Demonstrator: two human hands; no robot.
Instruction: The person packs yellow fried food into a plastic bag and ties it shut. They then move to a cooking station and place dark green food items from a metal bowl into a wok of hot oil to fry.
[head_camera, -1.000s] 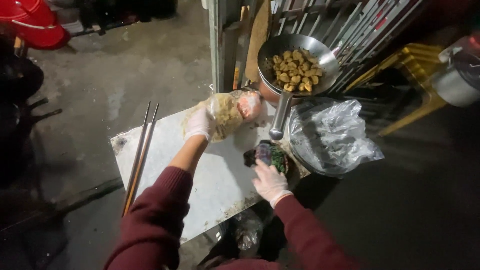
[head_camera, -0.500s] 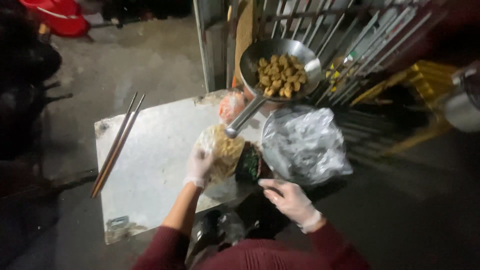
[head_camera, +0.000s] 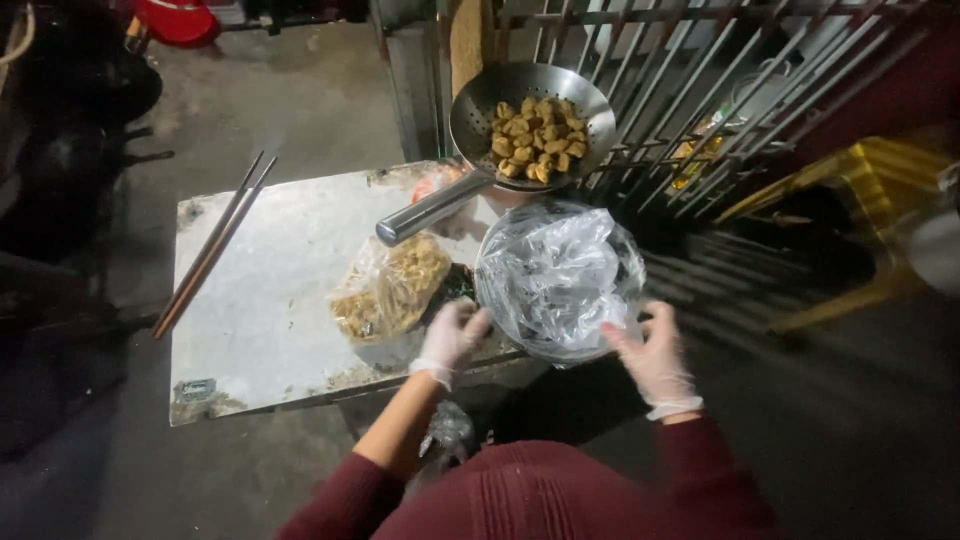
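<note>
- Gripping both sides of a round bowl (head_camera: 520, 340) lined w/ clear plastic film (head_camera: 555, 270): left hand (head_camera: 452, 338) on near-left rim, right hand (head_camera: 652, 350) on near-right rim.
- Both gloved; fingers curled on rim/film edge, bowl sits between the 2 hands at table's (head_camera: 270, 300) right corner.
- Bag of noodles (head_camera: 390, 290) lies just left of bowl, touching left hand's side.
- Perforated ladle (head_camera: 530, 120) w/ fried pieces rests behind bowl, handle pointing left.
- Long chopsticks (head_camera: 210, 245) at table's far-left edge, well apart from hands.

Clear noodle bag (head_camera: 390, 290) beside plastic-lined bowl (head_camera: 557, 280).
</note>
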